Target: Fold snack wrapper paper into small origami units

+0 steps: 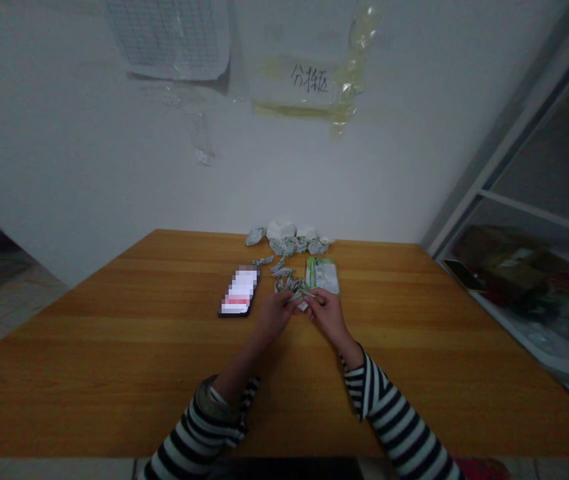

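Left hand: the left hand point(275, 312) sits just below the middle of the frame, with its fingers closed in a pinch on the left end of a small folded paper piece point(300, 298).
Right hand: the right hand point(328, 313) meets it from the right, and its fingertips are closed on the other end of the same piece.
Folded paper piece: white with green print, held between both hands just above the wooden table point(114, 347), at the centre of the frame. Its exact shape is too small to make out.
Sleeves: both forearms wear black-and-white striped sleeves point(389, 413) that enter from the bottom edge.
Phone: a phone point(239, 292) lies flat just left of the left hand with its screen lit.
Printed sheet: a green-and-white printed sheet point(322, 275) lies flat just above the right hand.
Loose pieces: a few similar scraps point(280, 268) lie between the phone and the sheet.
Pile: a heap of folded pieces point(287, 240) sits at the table's far edge against the wall.
Wall: a taped note with handwriting point(309, 80) hangs at upper centre.
Right edge: a metal shelf rack point(539, 213) holds blurred goods.
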The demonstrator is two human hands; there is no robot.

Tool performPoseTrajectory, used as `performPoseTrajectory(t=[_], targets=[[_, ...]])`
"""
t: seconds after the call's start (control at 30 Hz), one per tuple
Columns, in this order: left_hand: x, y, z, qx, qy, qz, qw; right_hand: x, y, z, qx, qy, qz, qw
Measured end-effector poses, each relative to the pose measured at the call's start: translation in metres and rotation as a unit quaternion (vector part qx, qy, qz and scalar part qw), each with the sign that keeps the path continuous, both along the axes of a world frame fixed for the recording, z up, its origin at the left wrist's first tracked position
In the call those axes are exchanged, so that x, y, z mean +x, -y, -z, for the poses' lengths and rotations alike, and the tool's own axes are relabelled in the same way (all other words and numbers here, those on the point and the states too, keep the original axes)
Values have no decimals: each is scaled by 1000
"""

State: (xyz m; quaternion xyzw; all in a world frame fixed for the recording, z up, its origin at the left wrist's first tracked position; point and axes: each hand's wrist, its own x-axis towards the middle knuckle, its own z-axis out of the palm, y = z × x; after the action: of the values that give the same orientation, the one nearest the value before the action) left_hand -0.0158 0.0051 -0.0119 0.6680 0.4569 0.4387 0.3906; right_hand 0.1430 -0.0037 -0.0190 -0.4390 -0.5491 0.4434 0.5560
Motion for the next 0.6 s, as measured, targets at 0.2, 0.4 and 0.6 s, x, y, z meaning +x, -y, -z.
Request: performPoseTrajectory(t=[0.2,0.4,0.6], targets=[[-5,-11,-3,-45,26,59,997,13,-10,-5,-29,-61,-28,997],[-10,-8,-7,-20,-6,120,993,20,-10,-7,-49,-22,-79,995],[-5,-3,-8,-71,41,131,988,24,-12,-7,-50,-19,-73,996]])
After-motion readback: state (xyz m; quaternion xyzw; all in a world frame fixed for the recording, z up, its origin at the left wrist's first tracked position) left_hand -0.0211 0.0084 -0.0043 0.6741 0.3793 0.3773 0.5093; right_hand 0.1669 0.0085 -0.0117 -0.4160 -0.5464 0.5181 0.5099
